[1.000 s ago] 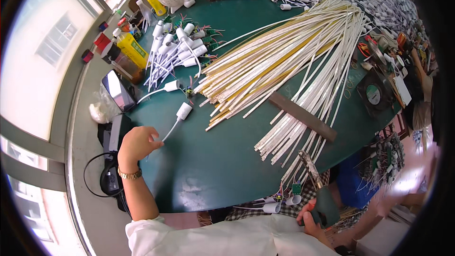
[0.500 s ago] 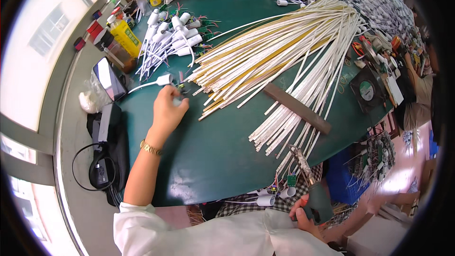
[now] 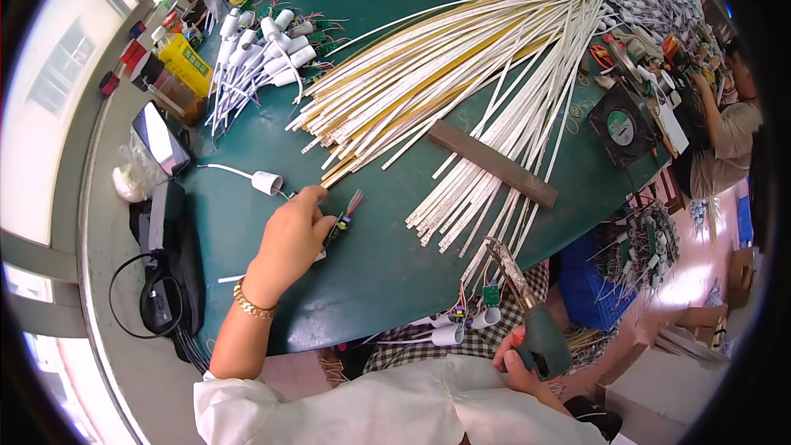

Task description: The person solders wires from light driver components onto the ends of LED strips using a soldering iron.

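Note:
My left hand (image 3: 287, 241), with a gold bracelet at the wrist, is over the left part of the green table. Its fingers are curled round a small circuit board (image 3: 339, 226) with coloured wires, which sticks out beside the thumb. A white lamp holder (image 3: 266, 183) lies just beyond the fingers, its cable trailing left. A white cable end (image 3: 231, 279) shows left of the wrist; what it joins is hidden under the hand. At the table's front edge my right hand (image 3: 519, 365) grips a soldering iron (image 3: 545, 344) by its dark green handle, the metal tip pointing up and away.
Long white and yellow strips (image 3: 445, 66) fan across the green table (image 3: 329, 305), a brown bar (image 3: 493, 163) lying over some. Lamp holders (image 3: 265, 49) are heaped at back left. A phone (image 3: 161, 138) leans left; a black fan (image 3: 620, 125) stands right. Another person (image 3: 729, 136) sits far right.
My left hand has moved nearer to me, and the lamp holder has come nearer too. The circuit board now shows beside my thumb. My right hand keeps its grip while the view shifts slightly.

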{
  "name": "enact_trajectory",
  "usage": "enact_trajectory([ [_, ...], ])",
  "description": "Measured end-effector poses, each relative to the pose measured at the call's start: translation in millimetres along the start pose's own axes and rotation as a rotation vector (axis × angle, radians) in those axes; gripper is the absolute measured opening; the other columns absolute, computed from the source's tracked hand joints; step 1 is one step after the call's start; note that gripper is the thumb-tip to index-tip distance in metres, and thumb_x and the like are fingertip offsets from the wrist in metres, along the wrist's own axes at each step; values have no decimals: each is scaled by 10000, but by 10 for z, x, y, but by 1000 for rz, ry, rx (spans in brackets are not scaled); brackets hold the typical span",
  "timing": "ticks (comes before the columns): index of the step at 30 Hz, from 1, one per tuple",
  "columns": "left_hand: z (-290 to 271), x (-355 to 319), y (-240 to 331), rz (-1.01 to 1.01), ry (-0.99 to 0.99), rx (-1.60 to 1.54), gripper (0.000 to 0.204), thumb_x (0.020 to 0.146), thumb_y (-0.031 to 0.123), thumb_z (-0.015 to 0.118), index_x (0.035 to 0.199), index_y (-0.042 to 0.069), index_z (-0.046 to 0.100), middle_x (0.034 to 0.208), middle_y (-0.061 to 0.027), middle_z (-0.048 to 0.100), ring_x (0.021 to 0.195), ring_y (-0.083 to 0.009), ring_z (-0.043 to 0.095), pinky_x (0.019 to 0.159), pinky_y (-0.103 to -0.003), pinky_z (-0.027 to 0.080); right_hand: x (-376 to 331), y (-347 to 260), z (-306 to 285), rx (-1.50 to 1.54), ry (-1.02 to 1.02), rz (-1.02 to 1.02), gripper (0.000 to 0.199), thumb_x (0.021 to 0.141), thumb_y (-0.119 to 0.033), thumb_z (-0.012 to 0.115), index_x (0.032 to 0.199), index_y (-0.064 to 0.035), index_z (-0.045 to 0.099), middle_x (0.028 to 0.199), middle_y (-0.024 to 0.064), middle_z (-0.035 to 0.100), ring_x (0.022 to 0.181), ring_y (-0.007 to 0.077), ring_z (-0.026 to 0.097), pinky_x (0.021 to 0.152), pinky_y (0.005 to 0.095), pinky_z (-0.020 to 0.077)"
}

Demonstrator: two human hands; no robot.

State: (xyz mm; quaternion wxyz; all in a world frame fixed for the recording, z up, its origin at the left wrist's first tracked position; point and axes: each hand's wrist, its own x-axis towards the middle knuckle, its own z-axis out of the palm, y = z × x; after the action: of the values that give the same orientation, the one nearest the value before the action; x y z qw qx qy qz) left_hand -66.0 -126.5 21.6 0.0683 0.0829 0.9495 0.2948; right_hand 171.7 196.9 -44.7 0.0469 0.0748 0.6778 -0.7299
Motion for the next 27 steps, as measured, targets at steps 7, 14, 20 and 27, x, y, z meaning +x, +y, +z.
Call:
enact_trajectory([
  [7, 278, -111, 109, 170, 106, -46, 291, 831, 104, 709, 1075, -18, 606, 1037, -178, 579, 868, -337, 624, 765, -400, 513, -69, 43, -10, 25, 55, 72, 345, 917, -130, 567, 1212, -32, 416, 846, 94, 557, 717, 144, 576, 626, 308, 483],
  [14, 280, -338, 354, 337, -50, 210, 430, 832, 130, 697, 1218, 8, 551, 1222, -203, 475, 1072, -394, 497, 930, -434, 442, -18, 117, -54, -9, -42, -110, 426, 914, -72, 554, 1313, -79, 404, 851, 94, 545, 723, 143, 559, 613, 303, 459],
  [20, -205, -183, 111, 481, -511, -16, 380, 864, 299, 679, 1133, 40, 606, 1152, -130, 520, 1064, -329, 473, 952, -385, 400, -5, 96, -49, -5, -18, -74, 375, 923, -107, 564, 1267, -64, 419, 843, 94, 555, 721, 137, 561, 612, 299, 457],
  [27, 58, -251, 180, 564, -564, -33, 318, 684, 132, 809, 967, 77, 676, 961, -58, 611, 927, -274, 525, 807, -374, 450, 38, 31, -25, 1, -36, -70, 341, 920, -82, 554, 1235, -44, 428, 860, 94, 562, 732, 133, 565, 641, 299, 473],
])
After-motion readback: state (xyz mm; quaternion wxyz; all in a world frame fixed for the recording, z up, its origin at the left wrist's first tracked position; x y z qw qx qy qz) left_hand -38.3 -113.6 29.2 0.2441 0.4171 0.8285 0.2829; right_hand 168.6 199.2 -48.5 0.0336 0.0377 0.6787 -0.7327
